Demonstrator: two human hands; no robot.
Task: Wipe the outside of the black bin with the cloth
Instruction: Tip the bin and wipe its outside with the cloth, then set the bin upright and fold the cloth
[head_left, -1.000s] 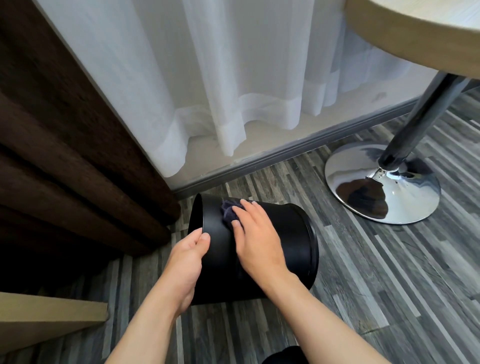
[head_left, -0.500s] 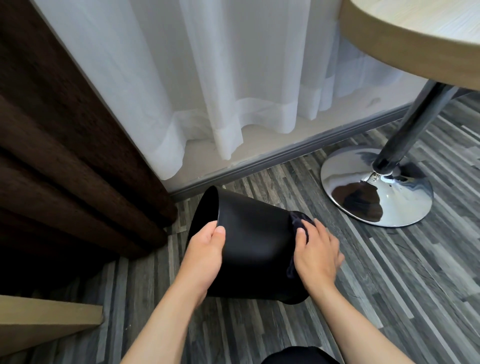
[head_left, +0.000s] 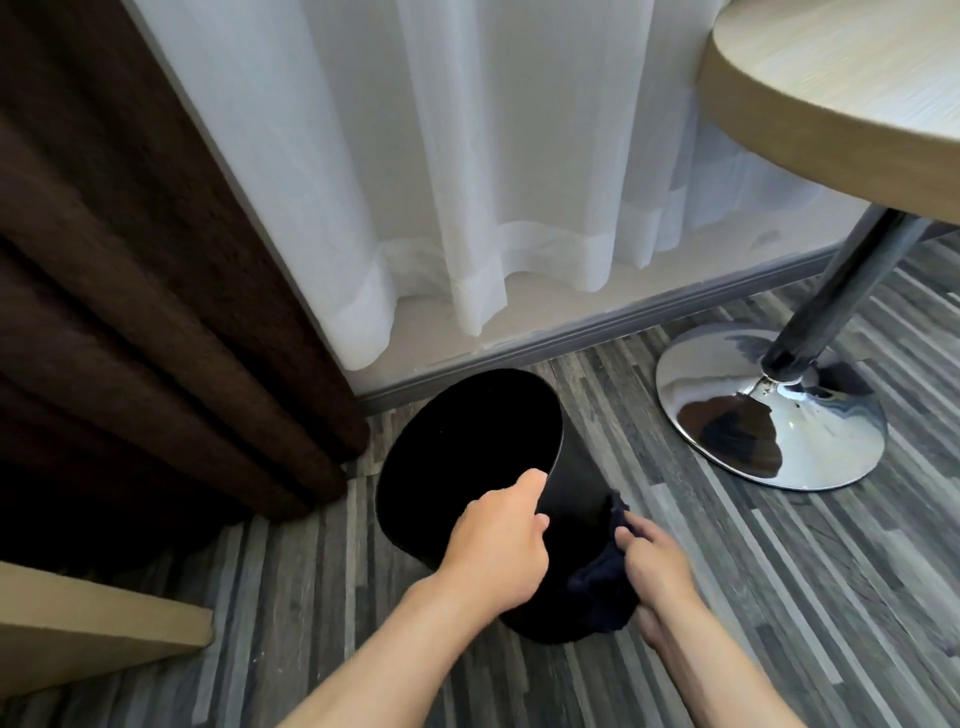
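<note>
The black bin (head_left: 576, 483) is tilted on the striped grey floor, its open mouth turned up and to the left toward the curtains. My left hand (head_left: 496, 551) grips the near rim, thumb over the edge. My right hand (head_left: 657, 569) presses a dark navy cloth (head_left: 602, 587) against the lower right outer wall of the bin, near its base. Most of the cloth is bunched between my fingers and the bin.
A brown curtain (head_left: 130, 338) hangs at the left and a white sheer curtain (head_left: 467, 182) behind the bin. A round wooden table (head_left: 841, 88) stands at the right on a chrome pedestal base (head_left: 769, 410). A wooden furniture edge (head_left: 93, 618) juts in at lower left.
The bin has tipped from lying on its side to mouth-up facing me. My left hand moved onto the rim, and my right hand slid the cloth down toward the base.
</note>
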